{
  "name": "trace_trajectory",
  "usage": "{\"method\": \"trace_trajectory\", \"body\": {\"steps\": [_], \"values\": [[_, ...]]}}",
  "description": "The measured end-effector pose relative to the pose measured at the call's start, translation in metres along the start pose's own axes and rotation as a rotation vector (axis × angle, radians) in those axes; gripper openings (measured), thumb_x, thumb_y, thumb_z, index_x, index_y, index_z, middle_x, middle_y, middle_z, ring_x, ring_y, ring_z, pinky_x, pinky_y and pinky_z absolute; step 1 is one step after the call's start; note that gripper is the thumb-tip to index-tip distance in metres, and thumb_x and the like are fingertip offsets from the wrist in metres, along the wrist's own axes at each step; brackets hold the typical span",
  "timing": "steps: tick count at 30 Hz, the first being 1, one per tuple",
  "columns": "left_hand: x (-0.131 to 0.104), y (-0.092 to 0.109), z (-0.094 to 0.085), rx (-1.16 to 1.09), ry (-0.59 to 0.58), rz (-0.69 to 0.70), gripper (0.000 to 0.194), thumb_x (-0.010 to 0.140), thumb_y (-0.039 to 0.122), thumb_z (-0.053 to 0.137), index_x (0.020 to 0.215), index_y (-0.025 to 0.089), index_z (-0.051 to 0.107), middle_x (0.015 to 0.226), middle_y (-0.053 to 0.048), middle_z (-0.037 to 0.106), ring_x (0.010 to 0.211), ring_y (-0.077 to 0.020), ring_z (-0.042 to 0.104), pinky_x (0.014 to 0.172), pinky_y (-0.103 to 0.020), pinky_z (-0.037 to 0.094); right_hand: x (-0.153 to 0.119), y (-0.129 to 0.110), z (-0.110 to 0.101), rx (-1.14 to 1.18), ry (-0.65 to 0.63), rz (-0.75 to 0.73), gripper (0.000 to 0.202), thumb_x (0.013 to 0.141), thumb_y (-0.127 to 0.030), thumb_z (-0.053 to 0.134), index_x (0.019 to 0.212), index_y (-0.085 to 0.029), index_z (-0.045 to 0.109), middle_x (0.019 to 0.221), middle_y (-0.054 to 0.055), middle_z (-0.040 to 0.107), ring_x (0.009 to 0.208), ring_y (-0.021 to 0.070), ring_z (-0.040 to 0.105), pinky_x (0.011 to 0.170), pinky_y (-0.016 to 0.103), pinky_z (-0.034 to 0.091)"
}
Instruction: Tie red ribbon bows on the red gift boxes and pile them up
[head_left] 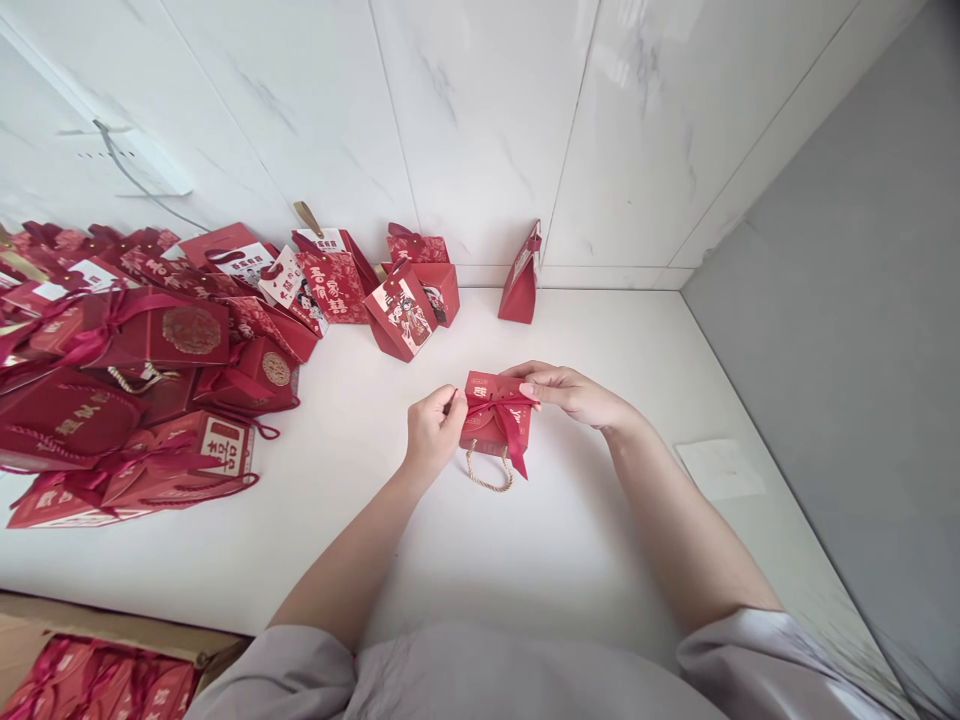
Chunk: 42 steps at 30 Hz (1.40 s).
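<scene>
A red gift box (484,432) with pale printed characters rests on the white table in front of me. Around it runs a dark red ribbon (513,432), knotted on top, one tail hanging over the near side. A twisted gold cord handle (489,486) lies toward me. At the box's left edge my left hand (436,428) is closed in a pinch on the ribbon, its end hidden by the fingers. My right hand (570,393) grips the right side, thumb on top over the ribbon and fingers behind the box.
Ribboned red boxes (187,335) are heaped at the left. Several upright red boxes (405,310) stand along the tiled wall, with one narrow box (521,275) apart. A white paper (720,468) lies at right. An open carton (112,612) holds more red boxes at lower left.
</scene>
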<state>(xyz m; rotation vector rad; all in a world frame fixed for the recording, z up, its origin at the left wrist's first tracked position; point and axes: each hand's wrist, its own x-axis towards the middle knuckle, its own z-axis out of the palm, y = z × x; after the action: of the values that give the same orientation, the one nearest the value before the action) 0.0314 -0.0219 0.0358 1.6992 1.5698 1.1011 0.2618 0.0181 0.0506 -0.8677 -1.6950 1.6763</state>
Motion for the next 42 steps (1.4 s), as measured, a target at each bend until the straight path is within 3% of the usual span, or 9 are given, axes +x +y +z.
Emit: {"method": "trace_trajectory", "body": {"steps": [8, 16, 21, 29, 31, 36, 37, 39, 42], "values": [[0.002, -0.002, 0.004, -0.12, -0.028, -0.032, 0.042, 0.089, 0.038, 0.048, 0.061, 0.019, 0.023, 0.058, 0.004, 0.022, 0.054, -0.0096, 0.023, 0.05, -0.026, 0.019, 0.001, 0.001, -0.001, -0.014, 0.019, 0.024, 0.035, 0.086, -0.053, 0.061, 0.077, -0.023, 0.074, 0.129, 0.004, 0.06, 0.11, 0.0235, 0.058, 0.102, 0.04, 0.04], [0.008, -0.005, -0.01, -0.389, -0.327, -0.165, 0.056, 0.084, 0.056, 0.057, 0.052, 0.019, 0.03, 0.052, 0.004, 0.026, 0.049, -0.0076, 0.026, 0.047, -0.025, 0.019, -0.003, -0.01, 0.001, -0.061, 0.078, 0.05, 0.046, 0.09, -0.059, 0.052, 0.115, -0.025, 0.072, 0.125, 0.005, 0.066, 0.109, 0.0255, 0.06, 0.103, 0.042, 0.038], [0.01, -0.004, -0.021, -0.372, -0.448, -0.178, 0.051, 0.075, 0.048, 0.072, 0.051, 0.016, 0.04, 0.053, 0.005, 0.033, 0.05, -0.0065, 0.029, 0.049, -0.024, 0.022, -0.005, -0.011, -0.001, -0.078, 0.099, 0.087, 0.05, 0.09, -0.062, 0.049, 0.113, -0.026, 0.074, 0.125, 0.005, 0.067, 0.116, 0.0271, 0.057, 0.107, 0.042, 0.035], [0.012, -0.002, -0.031, -0.308, -0.561, -0.217, 0.046, 0.077, 0.047, 0.069, 0.052, 0.017, 0.045, 0.051, 0.005, 0.035, 0.047, -0.0071, 0.032, 0.047, -0.024, 0.023, -0.005, -0.01, -0.001, -0.062, 0.131, 0.114, 0.048, 0.091, -0.061, 0.049, 0.116, -0.026, 0.071, 0.122, 0.005, 0.069, 0.119, 0.0268, 0.056, 0.109, 0.043, 0.032], [0.015, -0.003, -0.039, -0.27, -0.676, -0.219, 0.044, 0.078, 0.048, 0.067, 0.053, 0.017, 0.049, 0.051, 0.004, 0.041, 0.047, -0.0082, 0.037, 0.048, -0.024, 0.027, -0.005, -0.008, -0.002, -0.036, 0.143, 0.107, 0.046, 0.091, -0.06, 0.05, 0.112, -0.025, 0.071, 0.124, 0.006, 0.067, 0.118, 0.0262, 0.057, 0.109, 0.043, 0.033], [0.022, -0.016, -0.062, 0.028, -1.097, -0.24, 0.036, 0.074, 0.052, 0.069, 0.065, 0.017, 0.069, 0.071, -0.006, 0.066, 0.056, -0.0146, 0.057, 0.048, -0.024, 0.036, -0.001, 0.007, -0.009, 0.08, 0.26, 0.072, 0.035, 0.09, -0.056, 0.054, 0.093, -0.024, 0.067, 0.133, 0.005, 0.06, 0.127, 0.0246, 0.051, 0.105, 0.042, 0.039], [0.023, -0.02, -0.065, 0.086, -1.096, -0.241, 0.036, 0.072, 0.053, 0.07, 0.071, 0.017, 0.071, 0.072, -0.007, 0.067, 0.058, -0.0162, 0.059, 0.048, -0.025, 0.037, 0.001, 0.013, -0.011, 0.114, 0.287, 0.079, 0.035, 0.09, -0.057, 0.053, 0.095, -0.024, 0.065, 0.133, 0.006, 0.061, 0.127, 0.0247, 0.05, 0.104, 0.042, 0.04], [0.022, -0.026, -0.065, 0.14, -0.972, -0.185, 0.044, 0.067, 0.054, 0.075, 0.093, 0.019, 0.072, 0.082, -0.008, 0.069, 0.07, -0.0208, 0.064, 0.054, -0.026, 0.044, 0.006, 0.028, -0.014, 0.206, 0.317, 0.118, 0.038, 0.089, -0.059, 0.053, 0.097, -0.024, 0.065, 0.131, 0.007, 0.062, 0.124, 0.0254, 0.054, 0.101, 0.042, 0.043], [0.017, -0.029, -0.052, 0.145, -0.699, 0.035, 0.091, 0.055, 0.052, 0.084, 0.135, 0.024, 0.05, 0.129, -0.014, 0.059, 0.115, -0.0313, 0.058, 0.086, -0.038, 0.051, 0.016, 0.053, -0.013, 0.287, 0.382, 0.146, 0.039, 0.086, -0.06, 0.057, 0.095, -0.023, 0.065, 0.127, 0.007, 0.064, 0.115, 0.0248, 0.06, 0.098, 0.041, 0.045]]}}
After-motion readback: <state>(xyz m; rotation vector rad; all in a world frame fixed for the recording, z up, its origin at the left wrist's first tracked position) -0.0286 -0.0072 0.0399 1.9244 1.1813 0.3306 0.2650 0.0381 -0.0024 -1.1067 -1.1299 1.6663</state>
